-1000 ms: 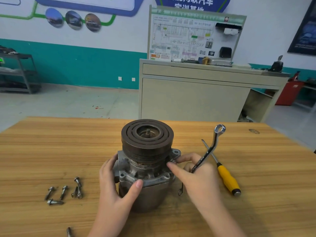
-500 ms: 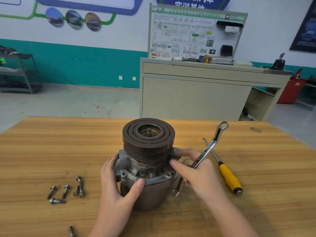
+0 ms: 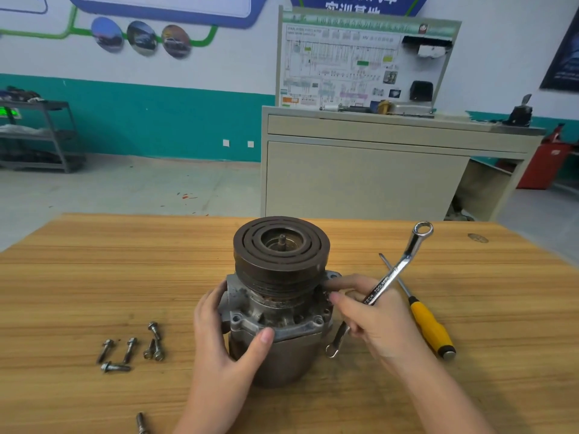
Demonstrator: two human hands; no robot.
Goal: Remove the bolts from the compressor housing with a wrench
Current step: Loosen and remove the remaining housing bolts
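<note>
The grey metal compressor housing [image 3: 275,327] stands upright on the wooden table, topped by a dark grooved pulley [image 3: 281,245]. My left hand [image 3: 225,346] grips its left side, thumb on the front flange. My right hand [image 3: 372,321] holds a silver ring wrench [image 3: 398,270] across the palm, its upper ring end pointing up and right, while thumb and forefinger pinch at a bolt on the housing's right flange; the bolt itself is mostly hidden. Several removed bolts [image 3: 131,349] lie on the table to the left.
A yellow-handled screwdriver [image 3: 429,327] lies on the table right of my right hand, its shaft under the wrench. One more bolt [image 3: 141,422] lies near the table's front edge. A beige cabinet [image 3: 360,177] stands beyond the table.
My right hand's fingers have shifted slightly at the right flange and the wrench has tilted a little further right. My left hand has stayed on the housing.
</note>
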